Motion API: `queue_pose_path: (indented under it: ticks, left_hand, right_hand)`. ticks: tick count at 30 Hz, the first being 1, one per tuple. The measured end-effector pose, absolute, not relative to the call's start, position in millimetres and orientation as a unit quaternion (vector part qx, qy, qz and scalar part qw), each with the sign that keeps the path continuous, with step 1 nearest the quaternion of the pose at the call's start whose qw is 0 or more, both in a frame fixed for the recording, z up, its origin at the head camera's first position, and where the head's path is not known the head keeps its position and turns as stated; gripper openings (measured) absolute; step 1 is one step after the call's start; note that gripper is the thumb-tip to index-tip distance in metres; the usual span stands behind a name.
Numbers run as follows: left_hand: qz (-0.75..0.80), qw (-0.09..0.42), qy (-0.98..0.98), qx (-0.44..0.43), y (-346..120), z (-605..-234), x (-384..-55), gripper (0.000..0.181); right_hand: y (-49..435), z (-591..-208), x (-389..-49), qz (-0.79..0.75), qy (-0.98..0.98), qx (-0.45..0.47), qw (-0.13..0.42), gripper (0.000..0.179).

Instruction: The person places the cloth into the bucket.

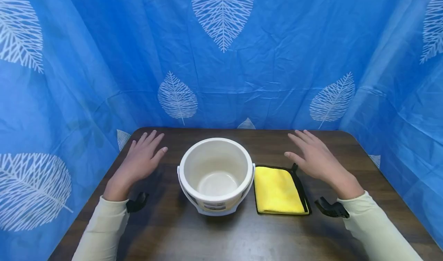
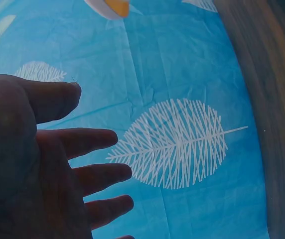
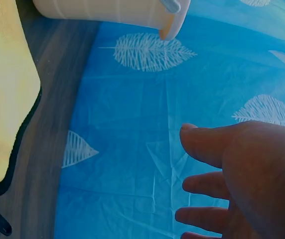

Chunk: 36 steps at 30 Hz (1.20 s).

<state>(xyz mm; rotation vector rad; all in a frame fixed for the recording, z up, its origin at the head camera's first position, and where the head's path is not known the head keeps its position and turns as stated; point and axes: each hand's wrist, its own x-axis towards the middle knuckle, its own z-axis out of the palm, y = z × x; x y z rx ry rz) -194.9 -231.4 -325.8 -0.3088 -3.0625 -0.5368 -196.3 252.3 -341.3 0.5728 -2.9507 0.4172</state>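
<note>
Head view: on dark wood-grain tabletop point(image 1: 221, 240), round white plastic bucket point(image 1: 216, 176) stands upright near middle; folded yellow cloth with black edging point(image 1: 279, 189) lies just beside it, toward right edge. Left hand point(image 1: 140, 159) near far left corner, right hand point(image 1: 316, 157) near far right corner; fingers extended, thumbs apart, nothing held.

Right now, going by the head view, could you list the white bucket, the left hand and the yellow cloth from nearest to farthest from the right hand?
1. Yellow cloth: just left of the right hand.
2. White bucket: in the middle, left of the cloth.
3. Left hand: on the bucket's far side.
</note>
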Motion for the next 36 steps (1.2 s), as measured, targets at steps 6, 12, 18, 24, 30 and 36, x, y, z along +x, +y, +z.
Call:
queue_pose_path:
  ticks: [6, 12, 18, 24, 30, 36]
  left_hand:
    - [-0.172, 0.014, -0.978, -0.116, -228, -329, -195, 0.063]
    - [-0.177, 0.010, -0.978, -0.110, -229, -330, -191, 0.063]
    - [-0.180, 0.012, -0.977, -0.111, -230, -332, -187, 0.062]
    - [-0.178, 0.017, -0.978, -0.111, -230, -334, -186, 0.061]
    - [-0.177, 0.021, -0.977, -0.113, -229, -334, -185, 0.061]
    - [-0.182, 0.018, -0.976, -0.117, -227, -335, -184, 0.061]
  right_hand:
    - [257, -340, -189, 0.137, -0.972, 0.184, 0.049, 0.066]
    - [258, -340, -189, 0.141, -0.971, 0.183, 0.055, 0.066]
    - [256, -342, -187, 0.143, -0.971, 0.183, 0.049, 0.067]
    - [255, -346, -185, 0.150, -0.970, 0.183, 0.048, 0.066]
    - [254, -348, -181, 0.148, -0.970, 0.187, 0.052, 0.065]
    - [255, -350, -180, 0.144, -0.969, 0.192, 0.054, 0.065]
